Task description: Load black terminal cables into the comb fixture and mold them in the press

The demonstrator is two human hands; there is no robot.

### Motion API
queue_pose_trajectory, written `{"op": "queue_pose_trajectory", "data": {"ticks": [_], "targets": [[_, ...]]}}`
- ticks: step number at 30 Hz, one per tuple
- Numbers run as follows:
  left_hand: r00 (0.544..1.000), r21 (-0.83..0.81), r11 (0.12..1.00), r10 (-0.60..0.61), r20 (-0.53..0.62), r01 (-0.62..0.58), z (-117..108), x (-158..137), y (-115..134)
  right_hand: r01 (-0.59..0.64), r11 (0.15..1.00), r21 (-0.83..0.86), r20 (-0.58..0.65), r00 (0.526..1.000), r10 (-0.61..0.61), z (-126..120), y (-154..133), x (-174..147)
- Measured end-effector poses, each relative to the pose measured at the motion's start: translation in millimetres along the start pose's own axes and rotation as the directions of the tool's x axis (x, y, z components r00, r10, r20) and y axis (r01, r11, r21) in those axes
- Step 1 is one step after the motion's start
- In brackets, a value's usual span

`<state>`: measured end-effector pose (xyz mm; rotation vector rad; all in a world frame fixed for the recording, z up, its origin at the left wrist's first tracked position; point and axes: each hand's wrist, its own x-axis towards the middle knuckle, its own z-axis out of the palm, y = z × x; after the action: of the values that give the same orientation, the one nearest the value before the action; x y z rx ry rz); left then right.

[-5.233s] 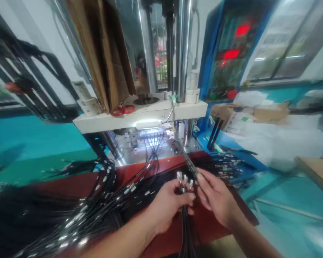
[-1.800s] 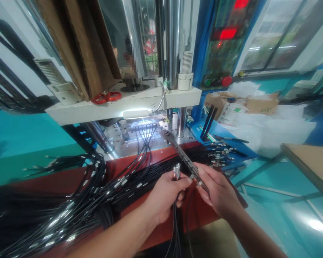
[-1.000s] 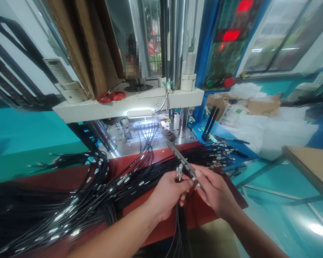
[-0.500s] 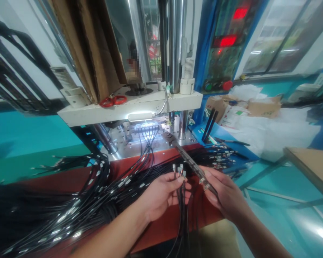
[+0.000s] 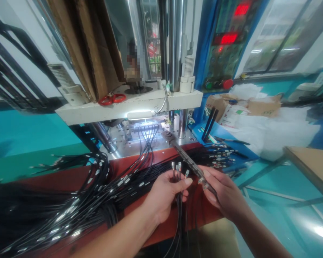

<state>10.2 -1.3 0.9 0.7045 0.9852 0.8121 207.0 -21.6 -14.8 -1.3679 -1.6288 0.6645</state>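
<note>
My left hand (image 5: 164, 195) pinches a few thin black cables (image 5: 179, 211) just below their metal plugs (image 5: 177, 167), which stand upright above my fingers; the cables hang off the table's front edge. My right hand (image 5: 223, 193) grips the near end of a long narrow metal jig bar (image 5: 187, 161) that slants up and left toward the machine's steel bed (image 5: 150, 141). The two hands are a few centimetres apart. Several cables run from the bed's lit slot down over the red table (image 5: 70, 181).
A big heap of black cables with metal tips (image 5: 56, 211) covers the table's left. More plugs lie at right (image 5: 220, 156). Red scissors (image 5: 111, 98) rest on the white press platform (image 5: 129, 107). A blue control panel (image 5: 220, 46), cardboard and white bags (image 5: 261, 118) stand right.
Five seconds ago the hands were pressed together over the plugs. Since then my right hand has drawn slightly away along the bar, and my left holds the plugs a little higher.
</note>
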Motion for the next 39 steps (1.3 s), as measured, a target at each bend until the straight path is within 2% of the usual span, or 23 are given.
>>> {"op": "queue_pose_trajectory", "data": {"ticks": [4, 8, 11, 16, 21, 25, 30, 35, 39], "targets": [[1.0, 0.046, 0.999, 0.016, -0.008, -0.016, 0.9, 3.5, 2.3, -0.027, 0.999, 0.02, 0.008, 1.0, 0.027, 3.7, -6.8, 0.1], [0.997, 0.082, 0.997, 0.008, 0.075, -0.014, -2.6, 8.2, 2.0, -0.126, 0.986, 0.111, -0.006, 0.992, 0.127, 7.3, -11.7, 0.2], [0.993, 0.106, 0.994, -0.01, 0.117, -0.002, -3.8, 9.6, 2.2, -0.126, 0.984, 0.124, 0.017, 0.992, 0.125, 7.6, -10.9, 0.1], [0.991, 0.134, 0.99, -0.054, 0.125, 0.037, 2.2, 8.8, 5.4, -0.242, 0.945, 0.219, 0.084, 0.97, 0.228, 8.9, -16.1, 1.7], [0.988, 0.15, 0.988, -0.061, 0.139, 0.04, 7.2, 8.8, 7.2, -0.156, 0.969, 0.193, 0.02, 0.988, 0.155, 5.9, -22.1, 4.3], [0.989, 0.157, 0.986, -0.068, 0.132, 0.047, 7.1, 9.0, 7.8, -0.19, 0.955, 0.228, 0.038, 0.982, 0.186, 5.9, -21.0, 4.3], [0.986, 0.158, 0.985, -0.092, 0.136, 0.07, 7.6, 10.0, 9.2, -0.341, 0.875, 0.343, 0.138, 0.94, 0.312, 12.1, -21.9, 1.5], [0.987, 0.18, 0.98, -0.107, 0.12, 0.084, 8.3, 11.4, 10.1, -0.39, 0.838, 0.381, 0.197, 0.92, 0.339, 13.4, -23.3, 0.2], [0.987, 0.17, 0.982, -0.099, 0.125, 0.077, 8.6, 12.1, 10.8, -0.479, 0.777, 0.407, 0.265, 0.877, 0.401, 13.1, -23.8, 0.1]]}}
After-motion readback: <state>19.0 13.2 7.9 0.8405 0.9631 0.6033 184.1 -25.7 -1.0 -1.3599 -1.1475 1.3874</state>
